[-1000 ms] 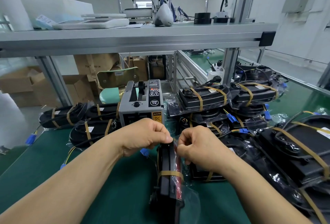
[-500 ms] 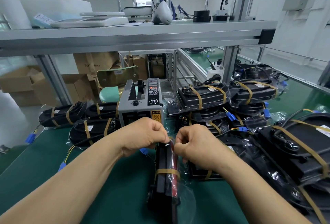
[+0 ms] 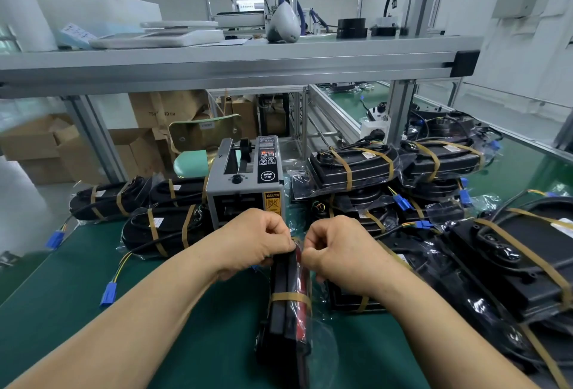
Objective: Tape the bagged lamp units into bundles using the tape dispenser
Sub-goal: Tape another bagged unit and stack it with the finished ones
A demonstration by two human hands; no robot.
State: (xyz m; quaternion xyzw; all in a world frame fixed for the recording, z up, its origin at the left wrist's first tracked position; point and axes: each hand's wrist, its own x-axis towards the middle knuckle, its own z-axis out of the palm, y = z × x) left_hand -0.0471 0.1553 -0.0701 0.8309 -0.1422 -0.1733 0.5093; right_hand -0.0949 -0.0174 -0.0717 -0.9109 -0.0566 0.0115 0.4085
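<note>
A bundle of bagged black lamp units [image 3: 288, 305] stands on edge on the green mat, with one tan tape band around its middle. My left hand [image 3: 254, 240] and my right hand [image 3: 338, 249] both pinch the bundle's far top end, fingers curled, knuckles almost touching. What lies between the fingertips is hidden. The grey tape dispenser [image 3: 245, 181] stands just behind my hands.
Taped bundles lie left of the dispenser [image 3: 161, 227] and in a stack to its right [image 3: 353, 165]. Larger taped units [image 3: 514, 264] fill the right side. Blue connectors on wires [image 3: 108, 294] trail over the green mat [image 3: 62, 311]. A metal shelf [image 3: 235, 60] spans overhead.
Both hands stay pinched at the bundle's top end and have drawn slightly closer together. The bundle keeps its place.
</note>
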